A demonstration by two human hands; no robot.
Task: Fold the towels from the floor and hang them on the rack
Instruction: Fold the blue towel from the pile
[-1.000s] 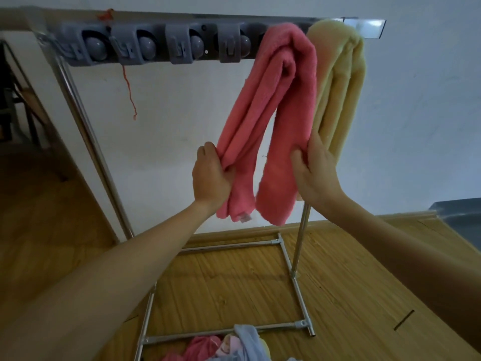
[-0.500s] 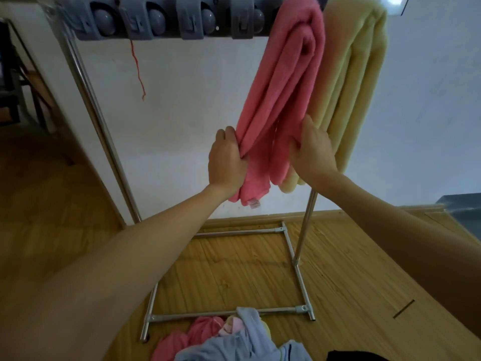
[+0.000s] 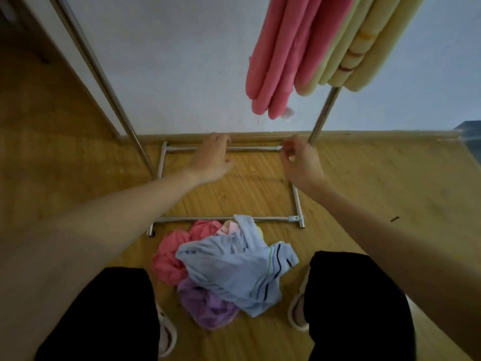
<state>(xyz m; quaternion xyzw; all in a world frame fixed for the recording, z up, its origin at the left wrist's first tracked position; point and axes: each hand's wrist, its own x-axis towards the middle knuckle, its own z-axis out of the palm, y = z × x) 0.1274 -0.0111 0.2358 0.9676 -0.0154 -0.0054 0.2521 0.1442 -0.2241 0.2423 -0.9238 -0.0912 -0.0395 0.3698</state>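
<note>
A folded pink towel point(image 3: 283, 56) hangs from the rack at the top, with a folded yellow towel point(image 3: 356, 48) beside it on the right. My left hand point(image 3: 213, 160) and my right hand point(image 3: 299, 162) are both held out below the hanging towels, empty, with fingers loosely curled and apart. On the floor between my feet lies a heap of towels: a light blue striped towel point(image 3: 242, 269) on top, a pink one point(image 3: 169, 256) at the left, a purple one point(image 3: 205, 306) at the front. The rack's top bar is out of view.
The metal rack's uprights point(image 3: 104, 82) and its base frame point(image 3: 223, 219) stand on the wooden floor against a white wall point(image 3: 169, 61). My legs in black trousers and pale slippers point(image 3: 299, 313) flank the heap.
Both hands have let go of the pink towel and dropped below it. The view has tilted down toward the heap on the floor.
</note>
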